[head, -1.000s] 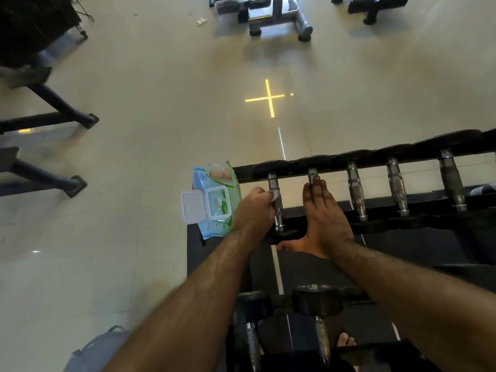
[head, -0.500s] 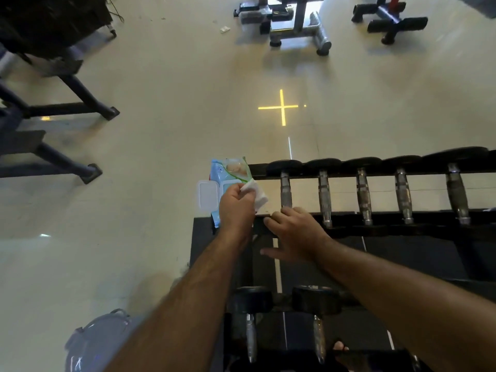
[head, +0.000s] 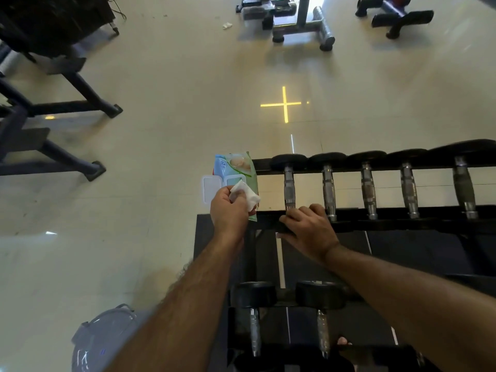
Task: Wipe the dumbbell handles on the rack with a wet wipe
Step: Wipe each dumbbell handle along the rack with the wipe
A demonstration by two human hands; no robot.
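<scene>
A black dumbbell rack [head: 402,224] carries several dumbbells with knurled metal handles on its top tier; the leftmost handle [head: 289,189] is bare. My left hand [head: 229,210] holds a folded white wet wipe [head: 245,196] just left of the rack, over the wipe packet [head: 236,167], whose lid [head: 208,187] is flipped open. My right hand [head: 308,229] rests on the rack's front rail, fingers curled over the near end of the leftmost dumbbell. Two more dumbbells [head: 319,328] lie on the lower tier near me.
Pale tiled floor with a yellow cross mark [head: 285,103]. Bench frames stand at the left [head: 61,108] and far top [head: 298,22]. A grey bag or bin [head: 107,336] sits at the bottom left. A bare toe [head: 343,340] shows under the rack.
My left hand lifted the wipe off the leftmost handle and drew left over the packet. My right hand slid back from the second handle to the front rail.
</scene>
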